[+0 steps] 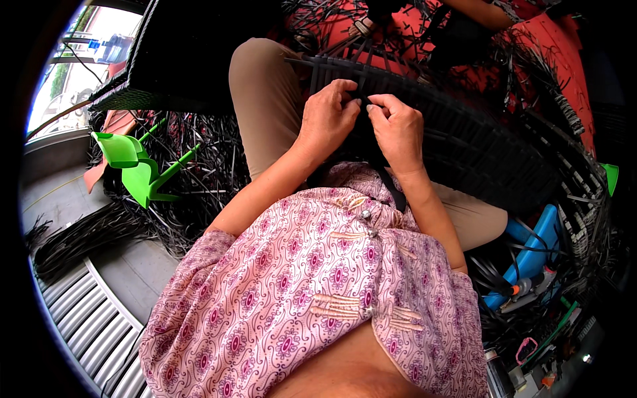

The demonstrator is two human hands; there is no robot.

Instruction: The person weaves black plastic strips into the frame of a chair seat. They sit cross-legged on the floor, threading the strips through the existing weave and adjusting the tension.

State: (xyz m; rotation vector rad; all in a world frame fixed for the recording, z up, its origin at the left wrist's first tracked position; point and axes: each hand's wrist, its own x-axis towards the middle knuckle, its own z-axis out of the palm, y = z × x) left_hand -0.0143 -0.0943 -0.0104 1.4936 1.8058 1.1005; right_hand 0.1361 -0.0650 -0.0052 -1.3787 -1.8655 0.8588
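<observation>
Close together at the near edge of a black woven panel [458,126], both my hands are closed with fingertips pinched. My left hand [330,114] has thumb and forefinger pressed together on a thin black strip [361,101]. My right hand [400,130] pinches the same dark strip just to the right, its other fingers curled in. The panel lies across my lap, sloping down to the right, with loose strip ends at its far left edge. Where the strip enters the weave is too dark to tell.
To the left, a green plastic chair-shaped piece [136,166] sits among heaped black strips [206,149]. A strip bundle [93,232] lies by a white slatted rack [89,312]. At right are a blue plastic piece [534,255] and tools. Beyond, another person's arm [481,12] shows over red sheeting [551,53].
</observation>
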